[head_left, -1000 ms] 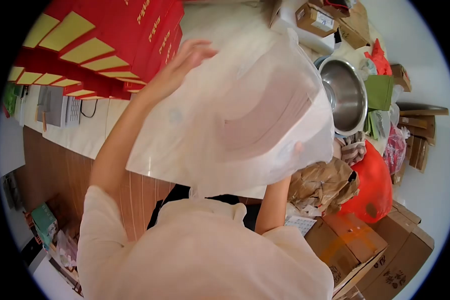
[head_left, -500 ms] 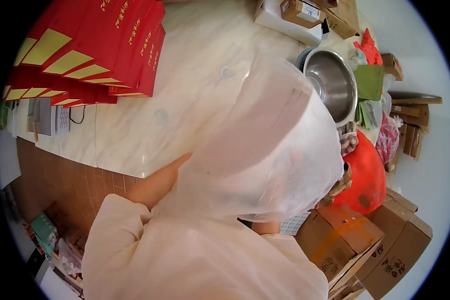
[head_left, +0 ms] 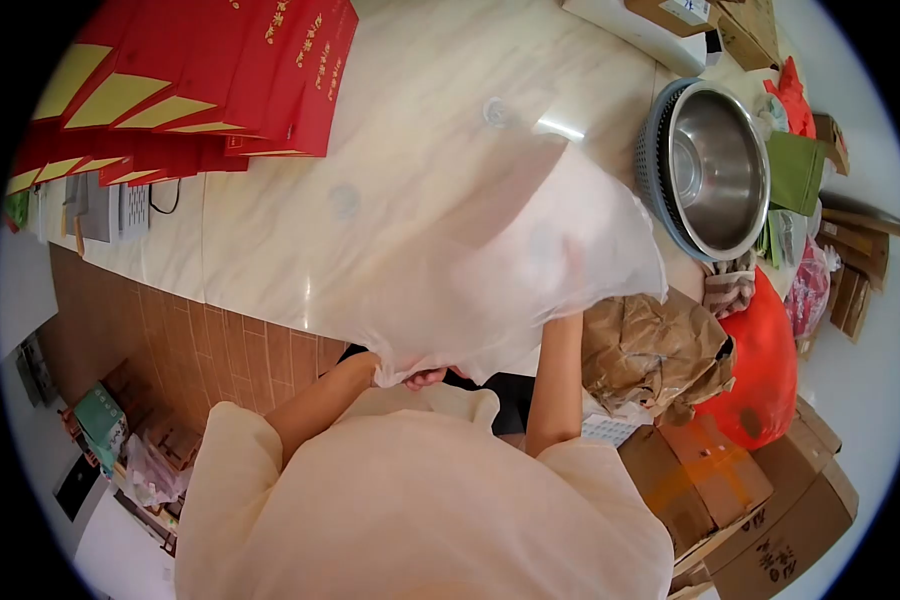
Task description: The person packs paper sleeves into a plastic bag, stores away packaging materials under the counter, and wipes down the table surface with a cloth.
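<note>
A thin translucent white plastic bag spreads out in front of my body, over the near edge of the marble-patterned table. My left hand is at the bag's lower edge by my chest, its fingers curled around the gathered film. The right forearm reaches up to the bag on the other side. Behind or inside the cloudy film, my right hand shows only as a faint blur, so its fingers cannot be made out.
Red gift boxes with gold lettering stand at the far left. Steel and plastic basins are nested at the right. Crumpled brown paper, a red bag and cardboard boxes lie on the near right.
The bag has dropped and drawn in, covering less of the view. Both forearms and my left fingers have come out from behind it. The brown paper is now exposed, and the camera view has shifted.
</note>
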